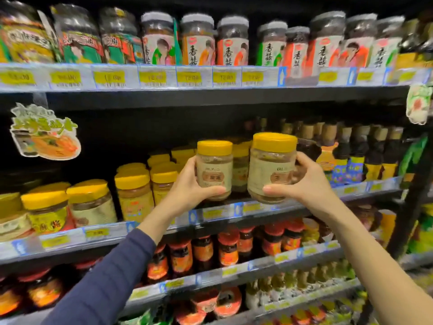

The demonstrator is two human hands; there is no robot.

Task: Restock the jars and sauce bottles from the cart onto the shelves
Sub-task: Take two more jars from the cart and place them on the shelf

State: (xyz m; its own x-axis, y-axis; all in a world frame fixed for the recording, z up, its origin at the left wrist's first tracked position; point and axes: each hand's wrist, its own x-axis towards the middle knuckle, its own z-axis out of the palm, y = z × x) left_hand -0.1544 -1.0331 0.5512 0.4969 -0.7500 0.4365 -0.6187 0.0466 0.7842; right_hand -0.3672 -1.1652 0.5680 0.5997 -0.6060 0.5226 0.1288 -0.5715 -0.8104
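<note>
Holding two jars up at the middle shelf [105, 231]

My left grip [189, 184] is curled round the left jar [214, 170], thumb across its lower front. My right grip [309, 181] clasps the right jar [273, 167] the same way. Both jars are upright, yellow lids up and long axes vertical, side by side and just apart, each inward of the grip holding it. They hang just above the shelf's front rail and are not yet set down. The left jar looks smaller, so I judge it further in over the shelf and my left grip nearer to placing. The row of like jars [133, 184] on the shelf lies ahead, so the move is forward and down. Whether a free spot waits there I cannot tell.
</note>
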